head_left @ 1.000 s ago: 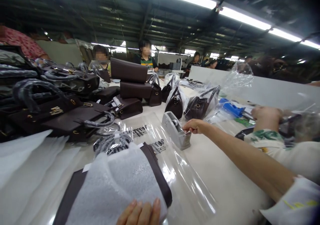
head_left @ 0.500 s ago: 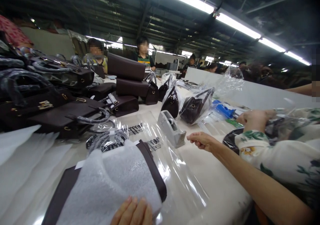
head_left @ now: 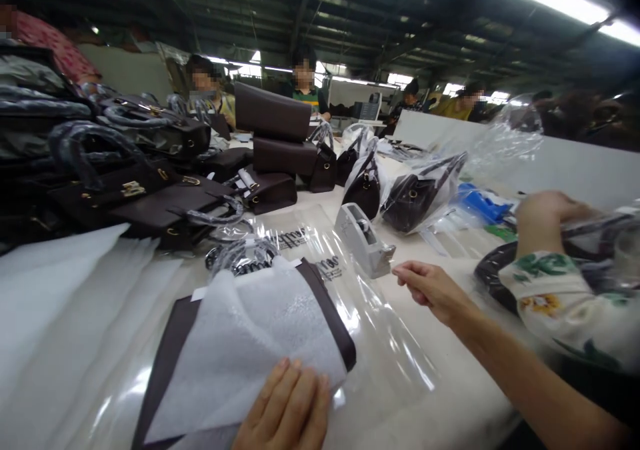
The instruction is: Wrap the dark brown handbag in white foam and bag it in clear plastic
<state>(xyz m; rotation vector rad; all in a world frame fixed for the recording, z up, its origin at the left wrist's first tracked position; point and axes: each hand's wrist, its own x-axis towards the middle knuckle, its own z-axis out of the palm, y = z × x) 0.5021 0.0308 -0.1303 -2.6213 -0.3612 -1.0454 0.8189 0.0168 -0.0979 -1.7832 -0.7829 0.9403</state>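
Note:
My left hand (head_left: pixel 287 407) lies flat, fingers extended, on a white foam sheet (head_left: pixel 250 350). This sheet covers most of a dark brown handbag (head_left: pixel 327 310), whose plastic-wrapped handles (head_left: pixel 247 253) point away from me. Beneath the bag is a clear plastic bag (head_left: pixel 395 343) with black lettering. My right hand (head_left: pixel 433 290) is closed in a pinch just off the front tip of a grey tape dispenser (head_left: pixel 367 243). Whatever its fingertips hold, if anything, is too small or transparent to make out.
White foam sheets (head_left: pixel 55 317) are stacked at left, before a pile of brown handbags (head_left: pixel 145 210). Bagged handbags (head_left: pixel 410 200) and a blue object (head_left: pixel 483 203) stand beyond the dispenser. At right, a co-worker's floral-sleeved arm (head_left: pixel 550 283) reaches over another handbag (head_left: pixel 493 267).
My view has turned slightly, so the scene sits farther right. My left hand stays on the foam sheet and my right stays pinched by the dispenser. The co-worker's hand has shifted.

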